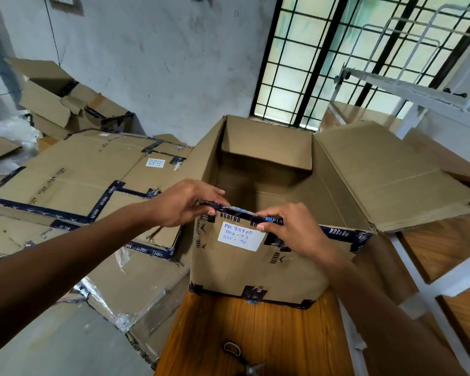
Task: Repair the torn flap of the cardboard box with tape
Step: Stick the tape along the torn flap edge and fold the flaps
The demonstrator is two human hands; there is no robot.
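Observation:
An open brown cardboard box (255, 270) stands on a wooden table, its inside hollow and dark. Dark blue printed tape (239, 211) runs along the top edge of its near flap, above a white handwritten label (240, 237). My left hand (185, 203) pinches the left end of that taped edge, fingers over the top. My right hand (291, 229) pinches the same edge further right, thumb on the outer face by the label. The far flap (266, 142) stands up, and the right flap (391, 175) lies folded outward.
Flattened and stacked cardboard boxes (73, 180) fill the left side. Scissors (242, 359) lie on the wooden table (228, 335) near the front. A white metal frame (423, 267) runs along the right, with a barred window (337, 55) behind the box.

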